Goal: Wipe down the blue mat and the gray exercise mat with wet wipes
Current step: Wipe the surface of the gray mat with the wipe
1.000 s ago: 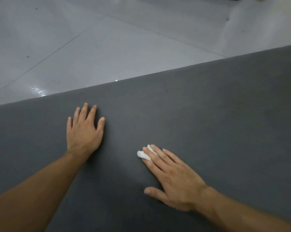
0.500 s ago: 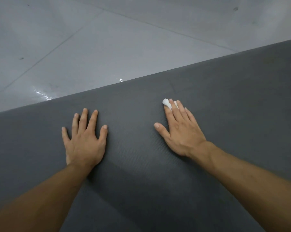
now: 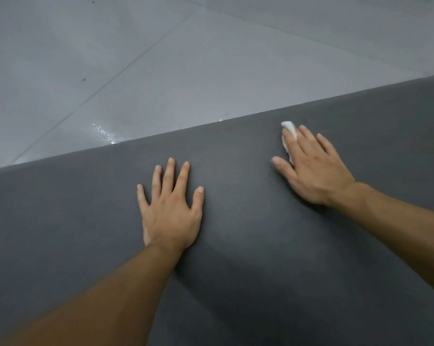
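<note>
The gray exercise mat point(image 3: 248, 245) fills the lower half of the head view, its far edge running diagonally from lower left to upper right. My left hand point(image 3: 171, 211) lies flat on the mat with fingers spread and straight. My right hand point(image 3: 310, 168) presses a white wet wipe point(image 3: 289, 128) onto the mat with straight fingers, close to the far edge. Only the wipe's tip and one side show past the fingers. No blue mat is in view.
Beyond the mat's far edge lies a pale gray tiled floor point(image 3: 186, 58) with grout lines and a small wet glint point(image 3: 103, 133) near the edge.
My right hand has slid the wipe away from me across the mat, from near my body up toward the far edge. My left hand stays flat in place.
</note>
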